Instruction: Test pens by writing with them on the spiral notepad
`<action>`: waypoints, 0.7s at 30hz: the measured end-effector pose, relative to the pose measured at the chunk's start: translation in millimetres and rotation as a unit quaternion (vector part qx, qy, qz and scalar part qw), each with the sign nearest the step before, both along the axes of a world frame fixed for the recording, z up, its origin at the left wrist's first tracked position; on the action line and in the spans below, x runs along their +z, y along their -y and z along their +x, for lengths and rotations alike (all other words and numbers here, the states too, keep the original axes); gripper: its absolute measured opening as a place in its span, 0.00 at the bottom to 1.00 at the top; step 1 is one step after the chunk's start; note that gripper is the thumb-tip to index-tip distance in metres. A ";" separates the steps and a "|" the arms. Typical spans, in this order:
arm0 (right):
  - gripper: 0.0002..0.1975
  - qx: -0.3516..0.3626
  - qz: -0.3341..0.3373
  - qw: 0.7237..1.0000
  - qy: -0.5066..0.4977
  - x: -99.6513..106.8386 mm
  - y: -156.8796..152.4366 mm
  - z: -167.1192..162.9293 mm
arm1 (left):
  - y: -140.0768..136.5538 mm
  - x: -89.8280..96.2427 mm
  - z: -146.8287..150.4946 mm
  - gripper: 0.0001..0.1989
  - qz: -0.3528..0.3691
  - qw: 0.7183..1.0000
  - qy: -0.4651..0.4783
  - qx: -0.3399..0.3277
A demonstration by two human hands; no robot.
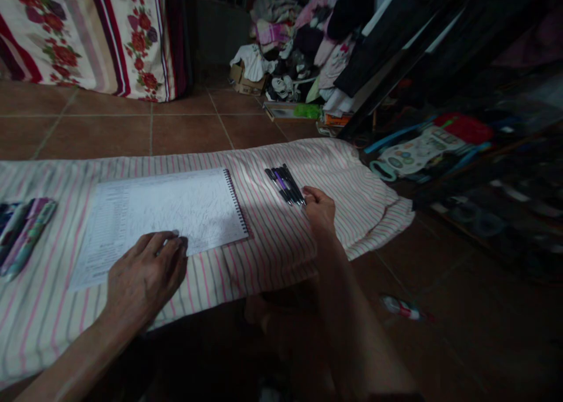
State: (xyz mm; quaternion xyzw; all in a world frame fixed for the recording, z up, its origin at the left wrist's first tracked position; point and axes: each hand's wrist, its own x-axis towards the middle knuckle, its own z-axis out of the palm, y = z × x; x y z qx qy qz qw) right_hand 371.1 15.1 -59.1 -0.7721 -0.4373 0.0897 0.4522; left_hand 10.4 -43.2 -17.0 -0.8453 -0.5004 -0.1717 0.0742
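Observation:
My left hand [147,270] rests on the near edge of an open spiral notebook [197,196], fingers curled together. A small pale spot shows at its fingertips; whether it is a nail or a held object I cannot tell. To the right, several pens [285,185], mostly black with one purple, lie side by side on the striped cloth [268,255]. My right hand [320,208] is closed at the lower tips of these pens, its fingertips right beside the rightmost one. What sits inside its fingers, if anything, is hidden.
Several thicker markers [26,232] lie at the cloth's left side. Beyond are the tiled floor [189,132], a floral curtain [88,38], and a clothes pile [303,44] with a cardboard box [248,82]. A dark shelf [475,214] stands right; a small red-and-white item [404,307] lies on the floor.

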 end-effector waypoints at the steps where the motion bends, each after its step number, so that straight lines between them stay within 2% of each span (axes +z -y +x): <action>1: 0.18 -0.004 -0.005 1.000 0.006 0.7 -0.1 -0.5 | -0.3 0.0 0.0 0.11 0.000 1.000 -0.003 -0.001; 9: 0.17 -0.063 -0.106 0.987 0.104 13.3 0.4 -13.8 | -0.7 -1.6 -0.7 0.11 -0.002 1.000 -0.016 0.003; 17: 0.17 -0.072 -0.092 0.990 0.075 10.1 -2.2 -12.5 | 0.2 0.5 1.8 0.11 0.002 1.000 -0.028 0.007; 21: 0.17 -0.098 -0.107 0.986 0.082 12.5 -2.9 -14.7 | -0.1 -0.8 0.4 0.10 0.024 1.000 -0.018 0.004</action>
